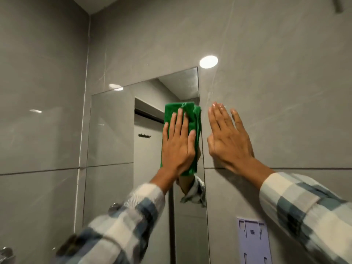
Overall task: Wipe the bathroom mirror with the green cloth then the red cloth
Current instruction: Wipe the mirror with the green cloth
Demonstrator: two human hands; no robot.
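Observation:
A frameless rectangular mirror hangs on the grey tiled wall. My left hand lies flat with fingers spread on a folded green cloth, pressing it against the glass near the mirror's upper right edge. The cloth's right side reaches the mirror's edge. My right hand rests flat and open on the tiles just right of the mirror, holding nothing. Both sleeves are checked blue and white. No red cloth is in view.
A pale lilac wall bracket is fixed to the tiles at the lower right. A round chrome fitting shows at the bottom left. The mirror reflects a doorway and a row of hooks. The left wall meets this wall at a corner.

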